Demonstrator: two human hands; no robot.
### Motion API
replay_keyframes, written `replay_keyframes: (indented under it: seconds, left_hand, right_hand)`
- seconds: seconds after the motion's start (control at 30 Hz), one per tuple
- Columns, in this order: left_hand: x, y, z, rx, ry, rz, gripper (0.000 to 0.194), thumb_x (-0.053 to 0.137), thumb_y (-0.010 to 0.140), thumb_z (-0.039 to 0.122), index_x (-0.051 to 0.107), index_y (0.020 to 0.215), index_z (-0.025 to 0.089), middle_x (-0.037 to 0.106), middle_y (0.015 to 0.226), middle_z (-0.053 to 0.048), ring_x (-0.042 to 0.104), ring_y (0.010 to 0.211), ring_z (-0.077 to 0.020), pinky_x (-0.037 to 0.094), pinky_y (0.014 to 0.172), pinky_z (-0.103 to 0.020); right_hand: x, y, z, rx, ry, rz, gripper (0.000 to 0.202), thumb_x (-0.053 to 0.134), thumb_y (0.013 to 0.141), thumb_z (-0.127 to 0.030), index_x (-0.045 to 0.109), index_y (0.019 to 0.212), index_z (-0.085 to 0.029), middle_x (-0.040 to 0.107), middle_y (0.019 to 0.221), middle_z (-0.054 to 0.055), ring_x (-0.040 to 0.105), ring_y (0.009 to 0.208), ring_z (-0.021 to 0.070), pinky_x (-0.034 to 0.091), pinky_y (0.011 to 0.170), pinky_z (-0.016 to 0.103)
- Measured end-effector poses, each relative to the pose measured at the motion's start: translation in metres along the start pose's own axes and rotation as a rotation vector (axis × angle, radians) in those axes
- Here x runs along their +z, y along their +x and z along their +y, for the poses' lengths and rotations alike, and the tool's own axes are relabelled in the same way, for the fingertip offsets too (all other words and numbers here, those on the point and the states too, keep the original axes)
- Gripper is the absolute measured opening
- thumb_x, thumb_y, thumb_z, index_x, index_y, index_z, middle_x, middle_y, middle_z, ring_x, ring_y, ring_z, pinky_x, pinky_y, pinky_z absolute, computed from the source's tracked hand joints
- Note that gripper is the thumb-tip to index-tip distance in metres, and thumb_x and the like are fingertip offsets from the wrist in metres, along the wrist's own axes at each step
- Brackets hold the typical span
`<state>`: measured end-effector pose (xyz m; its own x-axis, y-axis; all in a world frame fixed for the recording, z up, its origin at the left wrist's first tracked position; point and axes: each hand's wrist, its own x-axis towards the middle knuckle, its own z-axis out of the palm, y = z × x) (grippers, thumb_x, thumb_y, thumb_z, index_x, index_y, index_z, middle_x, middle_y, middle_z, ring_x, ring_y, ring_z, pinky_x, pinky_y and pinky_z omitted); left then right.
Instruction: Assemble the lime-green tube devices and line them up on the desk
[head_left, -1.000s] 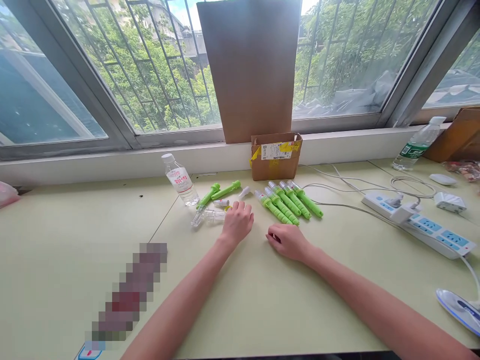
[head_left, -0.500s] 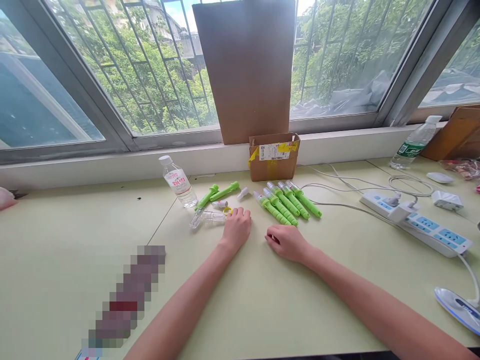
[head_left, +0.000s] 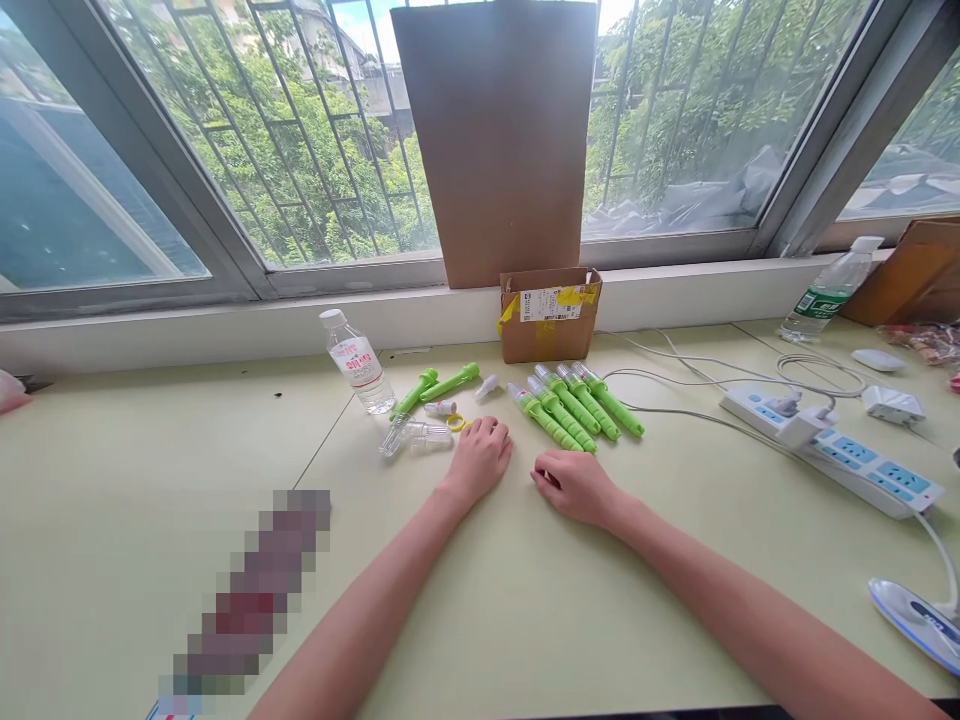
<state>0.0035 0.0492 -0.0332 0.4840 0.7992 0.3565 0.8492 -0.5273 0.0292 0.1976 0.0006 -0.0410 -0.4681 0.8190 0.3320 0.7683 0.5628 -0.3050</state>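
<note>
My left hand (head_left: 482, 460) rests palm down on the table, fingers loosely bent and slightly apart, its fingertips beside a yellow ring (head_left: 455, 423). I see nothing held in it, though its underside is hidden. My right hand (head_left: 574, 482) lies in a loose fist just below a row of several green light-stick-like tubes with clear tips (head_left: 562, 428). Left of my left hand are clear ribbed plastic covers (head_left: 427, 434) and a small silvery cylinder (head_left: 440, 408). Behind them lie two green handles (head_left: 450, 382) and a small whitish translucent piece (head_left: 487, 387).
A water bottle (head_left: 357, 362) stands behind the parts; a small cardboard box (head_left: 547, 335) stands by the window. On the right are a power strip (head_left: 832, 445) with cables, another bottle (head_left: 829, 290) and a white-blue device (head_left: 919, 622). A pixelated object (head_left: 259, 600) lies front left.
My left hand has shifted slightly right, so more of the yellow ring shows. My right hand has stayed in place, and the parts lie as before.
</note>
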Motion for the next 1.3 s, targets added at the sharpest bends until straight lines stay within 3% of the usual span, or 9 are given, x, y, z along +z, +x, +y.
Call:
replay_keyframes:
  seconds: [0.17, 0.43, 0.73, 0.93, 1.07, 1.23, 1.3]
  left_hand:
    - [0.005, -0.002, -0.006, -0.006, -0.131, 0.018, 0.017, 0.044, 0.089, 0.025, 0.054, 0.101, 0.018, 0.052, 0.116, -0.012, 0.051, 0.108, -0.0251, 0.045, 0.092, -0.041]
    - [0.005, -0.001, -0.004, 0.063, -0.134, 0.158, 0.029, 0.048, 0.086, 0.022, 0.051, 0.114, 0.016, 0.030, 0.141, -0.018, 0.030, 0.134, -0.0324, 0.039, 0.103, -0.049]
    - [0.005, -0.002, -0.003, 0.042, -0.065, 0.176, 0.028, 0.050, 0.085, 0.024, 0.055, 0.111, 0.017, 0.039, 0.133, -0.017, 0.037, 0.128, -0.0329, 0.035, 0.104, -0.052]
    - [0.007, -0.002, -0.004, -0.023, -0.033, 0.131, 0.026, 0.050, 0.085, 0.026, 0.057, 0.108, 0.017, 0.048, 0.124, -0.017, 0.048, 0.114, -0.0305, 0.042, 0.095, -0.048]
    - [0.008, -0.003, -0.003, -0.041, -0.008, 0.115, 0.025, 0.048, 0.086, 0.028, 0.057, 0.107, 0.017, 0.049, 0.121, -0.016, 0.049, 0.111, -0.0297, 0.042, 0.093, -0.046]
    - [0.008, -0.002, -0.003, -0.054, 0.003, 0.100, 0.026, 0.048, 0.086, 0.029, 0.057, 0.108, 0.017, 0.050, 0.122, -0.016, 0.048, 0.111, -0.0295, 0.040, 0.096, -0.046]
    - [0.006, -0.001, -0.003, -0.052, 0.010, 0.082, 0.028, 0.049, 0.086, 0.029, 0.058, 0.109, 0.017, 0.050, 0.122, -0.016, 0.048, 0.112, -0.0293, 0.039, 0.097, -0.045]
  right_hand:
    - [0.001, 0.000, 0.001, -0.005, -0.005, 0.002, 0.020, 0.045, 0.089, -0.023, 0.051, 0.070, -0.018, 0.056, 0.066, -0.001, 0.045, 0.058, 0.0100, 0.022, 0.053, 0.025]
    - [0.001, -0.001, 0.002, -0.010, 0.015, 0.008, 0.020, 0.046, 0.088, -0.022, 0.050, 0.069, -0.019, 0.054, 0.065, -0.001, 0.043, 0.057, 0.0099, 0.023, 0.054, 0.024]
    - [0.000, 0.000, 0.001, -0.006, 0.019, 0.006, 0.020, 0.046, 0.088, -0.022, 0.049, 0.069, -0.019, 0.054, 0.065, -0.001, 0.043, 0.057, 0.0099, 0.023, 0.053, 0.024]
    - [-0.002, 0.000, 0.000, -0.019, 0.005, -0.007, 0.019, 0.045, 0.088, -0.022, 0.052, 0.071, -0.019, 0.055, 0.066, 0.000, 0.044, 0.058, 0.0104, 0.024, 0.053, 0.025]
    - [-0.032, -0.004, -0.023, -0.156, 0.003, 0.018, 0.018, 0.041, 0.086, -0.018, 0.055, 0.075, -0.020, 0.055, 0.069, 0.001, 0.042, 0.056, 0.0117, 0.026, 0.053, 0.026]
    - [-0.109, -0.022, -0.087, -0.439, 0.170, 0.071, 0.019, 0.039, 0.080, -0.016, 0.055, 0.077, -0.025, 0.057, 0.074, 0.004, 0.045, 0.060, 0.0159, 0.034, 0.055, 0.031]
    - [-0.123, -0.044, -0.109, -0.487, 0.255, 0.048, 0.017, 0.042, 0.082, -0.024, 0.056, 0.075, -0.028, 0.055, 0.070, 0.003, 0.045, 0.057, 0.0167, 0.036, 0.054, 0.033]
